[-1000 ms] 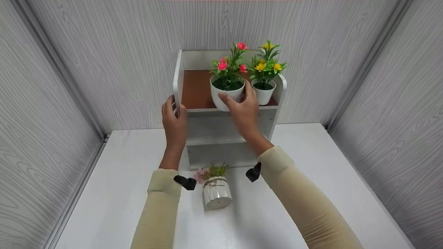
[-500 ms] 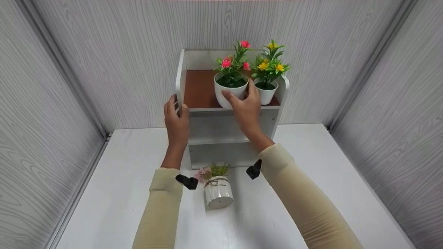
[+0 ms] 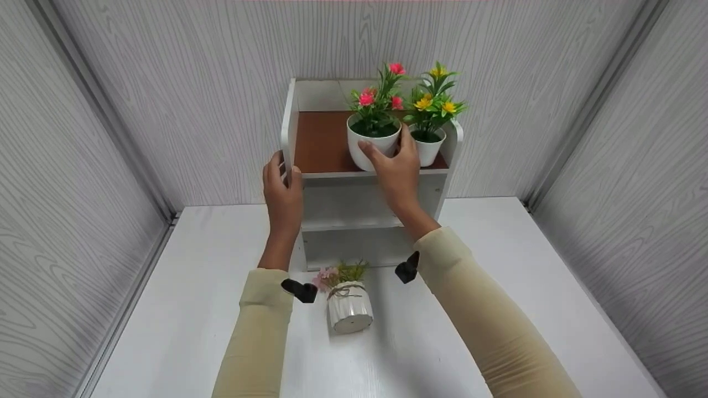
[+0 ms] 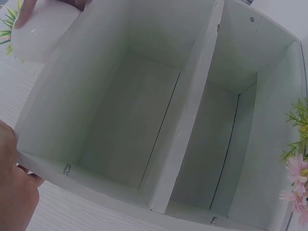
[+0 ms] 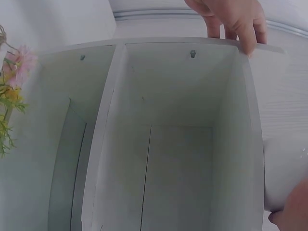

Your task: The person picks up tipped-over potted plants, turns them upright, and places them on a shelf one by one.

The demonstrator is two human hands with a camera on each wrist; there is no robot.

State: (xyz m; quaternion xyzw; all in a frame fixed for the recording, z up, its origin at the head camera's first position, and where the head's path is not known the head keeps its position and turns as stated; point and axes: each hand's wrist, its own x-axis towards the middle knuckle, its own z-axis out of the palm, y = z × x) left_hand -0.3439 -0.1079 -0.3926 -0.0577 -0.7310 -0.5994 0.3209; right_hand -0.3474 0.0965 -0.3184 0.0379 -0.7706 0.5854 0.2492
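Observation:
My right hand [image 3: 399, 166] grips a white flowerpot [image 3: 359, 150] with pinkish-red artificial flowers, thumb on its front and fingers round its right side. The pot stands at the front edge of the brown top board [image 3: 319, 141] of a small white shelf unit [image 3: 289, 119]. My left hand [image 3: 282, 190] holds the unit's left side panel, thumb in front and fingers behind. In the right wrist view the left fingers [image 5: 247, 38] lap over that panel's edge. Close to the right of the held pot is a smaller white pot [image 3: 428, 152] with yellow flowers, partly behind my fingers.
A ribbed white pot [image 3: 350, 309] with pale pink flowers and a twine bow lies on its side on the white table [image 3: 182, 309], before the unit. Two compartments [image 4: 134, 106] face forward below the top board. Wood-grain walls [image 3: 221, 99] enclose the table behind and at both sides.
The pot with pinkish-red flowers has shifted slightly right and back on the top board, nearer the yellow-flowered pot, with my right hand on it. My left hand keeps its hold on the panel.

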